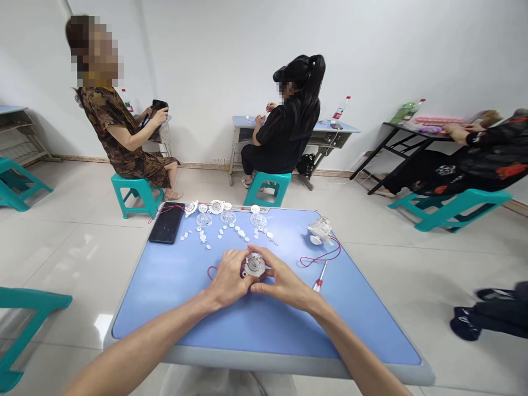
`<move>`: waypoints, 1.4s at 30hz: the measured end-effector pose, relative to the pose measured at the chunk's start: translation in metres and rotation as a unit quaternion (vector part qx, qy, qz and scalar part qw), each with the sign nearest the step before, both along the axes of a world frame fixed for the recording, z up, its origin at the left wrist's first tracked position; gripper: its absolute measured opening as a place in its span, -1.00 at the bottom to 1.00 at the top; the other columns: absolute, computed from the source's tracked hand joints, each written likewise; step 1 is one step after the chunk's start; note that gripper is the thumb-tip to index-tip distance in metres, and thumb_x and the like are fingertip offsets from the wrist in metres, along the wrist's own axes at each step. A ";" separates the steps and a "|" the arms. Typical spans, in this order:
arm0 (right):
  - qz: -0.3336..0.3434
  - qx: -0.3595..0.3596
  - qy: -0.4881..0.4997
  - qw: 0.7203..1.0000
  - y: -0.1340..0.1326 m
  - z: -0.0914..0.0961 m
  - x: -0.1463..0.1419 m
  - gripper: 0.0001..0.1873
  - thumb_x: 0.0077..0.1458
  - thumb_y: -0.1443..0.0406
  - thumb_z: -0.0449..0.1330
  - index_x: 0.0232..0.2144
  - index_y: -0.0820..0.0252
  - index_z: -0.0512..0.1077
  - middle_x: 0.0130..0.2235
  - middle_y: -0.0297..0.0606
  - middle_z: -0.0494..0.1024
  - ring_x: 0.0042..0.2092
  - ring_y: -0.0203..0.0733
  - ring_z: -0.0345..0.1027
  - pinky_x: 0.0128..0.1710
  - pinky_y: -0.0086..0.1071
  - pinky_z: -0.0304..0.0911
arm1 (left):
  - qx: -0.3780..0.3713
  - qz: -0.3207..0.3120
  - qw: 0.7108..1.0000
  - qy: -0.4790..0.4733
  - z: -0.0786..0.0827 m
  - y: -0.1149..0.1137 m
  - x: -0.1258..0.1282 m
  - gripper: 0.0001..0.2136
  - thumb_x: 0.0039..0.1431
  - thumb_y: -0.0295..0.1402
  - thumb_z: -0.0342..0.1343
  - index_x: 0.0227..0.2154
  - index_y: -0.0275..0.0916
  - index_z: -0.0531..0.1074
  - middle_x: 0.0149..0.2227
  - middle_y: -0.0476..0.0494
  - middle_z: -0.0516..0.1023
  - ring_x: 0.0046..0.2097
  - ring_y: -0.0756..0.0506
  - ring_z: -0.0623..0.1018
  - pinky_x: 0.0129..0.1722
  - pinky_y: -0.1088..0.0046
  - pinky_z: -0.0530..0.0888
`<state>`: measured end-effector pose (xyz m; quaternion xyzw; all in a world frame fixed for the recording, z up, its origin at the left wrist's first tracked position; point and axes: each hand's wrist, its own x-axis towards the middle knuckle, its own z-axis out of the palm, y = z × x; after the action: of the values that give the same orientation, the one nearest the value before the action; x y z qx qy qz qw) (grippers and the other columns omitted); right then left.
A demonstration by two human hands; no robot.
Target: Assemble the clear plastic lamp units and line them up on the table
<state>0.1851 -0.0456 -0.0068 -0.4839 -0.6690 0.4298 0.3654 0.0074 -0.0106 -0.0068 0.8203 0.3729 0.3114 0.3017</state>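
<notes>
Both my hands meet over the middle of the blue table (173, 324). My left hand (227, 278) and my right hand (280, 279) are closed around a small round grey gear housing (253, 265), fingers curled on its rim. A red wire (211, 270) loops out from under my left hand. Several small white gears (225, 232) lie scattered further back, with clear round covers (204, 220) among them.
A black phone (167, 222) lies at the table's far left. A white part with a red wire (320, 230) and a red-handled screwdriver (320, 278) lie to the right. Three people sit on teal stools at other desks behind. Teal stools (25, 319) stand at left.
</notes>
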 end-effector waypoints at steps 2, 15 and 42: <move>-0.004 0.002 0.003 1.000 0.001 -0.004 -0.002 -0.17 -0.08 0.16 0.38 0.22 0.00 0.19 0.19 -0.09 0.27 0.16 0.03 0.28 -0.03 -0.14 0.43 | 0.002 -0.015 1.000 0.007 0.001 -0.001 -0.001 -0.66 0.06 -0.47 0.16 -0.06 -0.22 0.37 -0.13 -0.16 0.52 -0.09 -0.19 0.45 -0.04 0.22 0.37; 0.005 0.031 -0.047 0.998 -0.004 0.001 0.004 -0.49 -0.04 0.28 0.28 0.02 0.09 0.38 -0.04 -0.19 0.51 -0.05 -0.05 0.44 -0.07 -0.19 0.39 | -0.065 -0.039 0.996 0.044 -0.001 -0.011 -0.006 -0.34 -0.03 -0.51 0.15 0.18 -0.21 0.12 -0.21 -0.12 0.49 -0.14 -0.19 0.48 -0.06 0.23 0.40; -0.008 0.054 -0.131 0.990 -0.007 0.012 0.009 -0.68 0.09 0.13 0.21 -0.11 0.07 0.47 -0.11 -0.23 0.55 -0.14 -0.09 0.42 -0.12 -0.24 0.29 | 0.085 -0.055 0.932 0.348 0.104 -0.011 -0.039 -0.74 0.19 -0.52 -0.05 -0.43 -0.27 0.55 -0.41 -0.23 0.58 -0.21 -0.20 0.52 -0.07 0.19 0.27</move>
<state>0.1944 -0.0528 0.0049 -0.5211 -0.7294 0.3232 0.3033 -0.0320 -0.0218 0.0972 0.9193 0.3805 0.0194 0.0983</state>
